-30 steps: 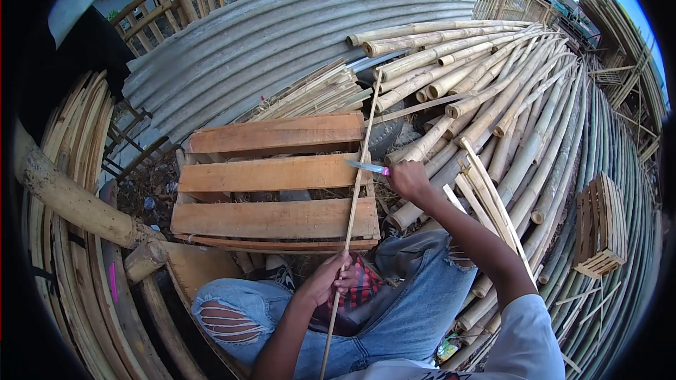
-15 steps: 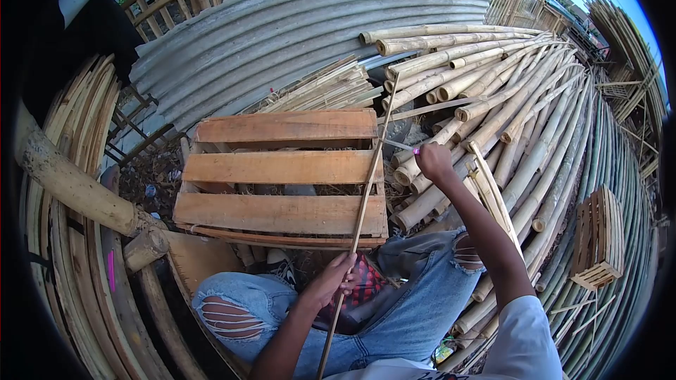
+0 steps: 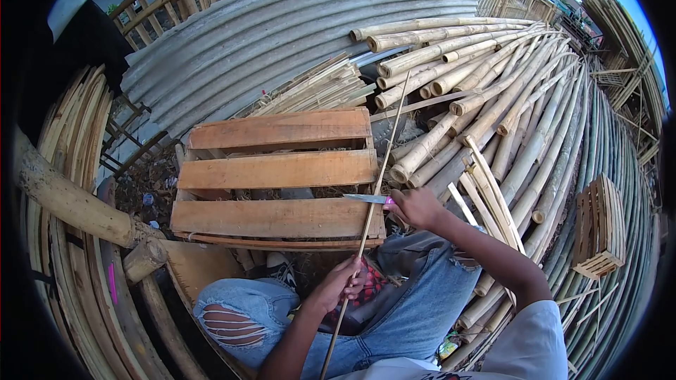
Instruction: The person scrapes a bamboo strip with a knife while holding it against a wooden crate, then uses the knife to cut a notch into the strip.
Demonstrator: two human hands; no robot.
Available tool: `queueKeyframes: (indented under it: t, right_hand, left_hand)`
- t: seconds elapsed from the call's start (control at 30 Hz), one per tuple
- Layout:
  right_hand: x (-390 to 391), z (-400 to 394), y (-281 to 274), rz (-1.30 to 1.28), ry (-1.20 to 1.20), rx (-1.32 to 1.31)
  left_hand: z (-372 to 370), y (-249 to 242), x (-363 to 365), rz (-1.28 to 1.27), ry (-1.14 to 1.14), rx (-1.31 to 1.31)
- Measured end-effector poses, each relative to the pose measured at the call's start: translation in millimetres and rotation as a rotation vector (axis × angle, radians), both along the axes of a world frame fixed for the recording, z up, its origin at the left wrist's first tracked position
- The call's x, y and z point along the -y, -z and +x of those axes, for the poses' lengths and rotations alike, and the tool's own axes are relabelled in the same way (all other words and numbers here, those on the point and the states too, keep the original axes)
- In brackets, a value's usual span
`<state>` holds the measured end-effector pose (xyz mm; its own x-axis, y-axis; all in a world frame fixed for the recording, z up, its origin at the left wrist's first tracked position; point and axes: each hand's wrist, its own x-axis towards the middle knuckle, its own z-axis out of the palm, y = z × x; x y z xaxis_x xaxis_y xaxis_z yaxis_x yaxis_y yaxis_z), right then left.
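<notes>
My left hand [image 3: 341,284] is closed around a long thin bamboo strip [image 3: 374,211], low down near my lap. The strip slants up and away, its far end above the bamboo poles. In my right hand [image 3: 414,207] is a knife [image 3: 366,198] with a pink handle. Its blade points left and crosses the strip, well above my left hand. Just beyond, to the left, stands a slatted wooden crate [image 3: 274,169], with the upper part of the strip passing along its right side.
Bamboo poles [image 3: 486,98] lie piled ahead and to the right. Split bamboo pieces [image 3: 493,197] lean beside my right knee. A smaller crate [image 3: 598,229] sits on thin poles at far right. Bamboo slats [image 3: 63,239] stand at left, and a corrugated sheet [image 3: 282,35] is behind.
My right hand has drawn the knife down along the strip toward me, from near its upper part to about its middle. My left hand keeps its hold on the strip.
</notes>
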<state>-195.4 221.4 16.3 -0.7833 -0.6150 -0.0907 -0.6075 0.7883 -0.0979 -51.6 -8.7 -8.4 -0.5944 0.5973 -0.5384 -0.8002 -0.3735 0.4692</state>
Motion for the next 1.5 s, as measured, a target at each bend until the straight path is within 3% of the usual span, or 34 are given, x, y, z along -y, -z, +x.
queueKeyframes:
  t: [0.07, 0.17, 0.2, 0.27, 0.37, 0.4, 0.47, 0.53, 0.6, 0.7, 0.77, 0.87, 0.97, 1.1, 1.2, 1.23, 1.27, 1.37, 1.43, 1.5]
  right_hand:
    - [-24.6, -36.9, 17.5, -0.079, 0.294, -0.175]
    - [-35.8, -53.3, 2.5, -0.127, 0.348, -0.155]
    - [-33.8, -46.9, 15.9, -0.247, 0.275, -0.099]
    - [-13.2, -13.3, 2.8, -0.076, -0.004, -0.033]
    - [-19.9, -30.3, 16.2, -0.141, 0.067, -0.098]
    - [-32.6, -58.9, 21.7, -0.185, 0.297, -0.159]
    - [-47.2, -77.3, 7.3, -0.116, 0.278, -0.135]
    - [-27.8, -53.0, 21.3, -0.251, 0.185, -0.103]
    - [-9.1, -14.8, 3.5, -0.075, -0.151, -0.024]
    - [-31.2, -52.7, 22.9, -0.101, -0.058, -0.112]
    - [-53.6, -97.2, 12.5, -0.126, 0.279, -0.213]
    - [-24.0, -60.0, 15.6, -0.278, 0.183, -0.126]
    - [-6.8, -8.3, 15.6, -0.193, -0.194, 0.021]
    - [-6.0, -7.5, 23.5, -0.191, -0.16, 0.066]
    - [-26.5, -67.2, 21.4, -0.224, 0.152, -0.154]
    - [-39.4, -92.8, 21.0, -0.268, 0.31, -0.117]
    - [-44.4, -97.2, 8.7, -0.193, 0.26, -0.082]
    - [-27.8, -77.1, 22.0, -0.306, 0.311, -0.065]
    - [-20.8, -50.2, 28.1, -0.435, 0.216, 0.072]
    - [-15.4, -19.3, 31.8, -0.387, 0.118, 0.116]
  left_hand:
    - [2.2, -2.6, -0.6, 0.012, 0.009, 0.01]
    - [0.2, -8.0, 0.2, -0.006, 0.026, 0.038]
    - [0.4, -7.5, -0.5, -0.011, 0.04, 0.036]
    - [0.6, -7.2, -1.2, -0.062, 0.039, -0.011]
    - [1.2, -9.8, 0.6, -0.113, 0.069, -0.007]
    - [0.1, -10.4, 1.8, -0.125, 0.097, -0.025]
    - [-0.8, -6.7, 5.4, -0.129, 0.085, 0.006]
    - [1.1, -7.4, 4.8, -0.14, 0.104, -0.014]
    - [-0.4, -9.3, 4.0, -0.137, 0.101, -0.033]
    - [1.3, -9.2, 4.6, -0.173, 0.105, -0.034]
    - [0.0, -8.2, 6.6, -0.154, 0.116, -0.017]
    - [0.9, -8.8, 6.3, -0.167, 0.116, -0.031]
    - [-1.8, -6.5, 6.9, -0.132, 0.116, -0.006]
    - [-0.6, -9.4, 8.8, -0.115, 0.141, -0.012]
    - [-0.1, -7.4, 9.4, -0.1, 0.145, -0.006]
    - [-0.1, -7.1, 8.8, -0.103, 0.15, -0.011]
    - [-0.8, -6.7, 9.6, -0.071, 0.146, 0.002]
    - [0.3, -3.3, 13.3, -0.027, 0.13, 0.034]
    - [-0.6, 0.3, 13.6, -0.027, 0.13, 0.035]
    - [-1.2, 4.3, 16.2, 0.04, 0.128, 0.055]
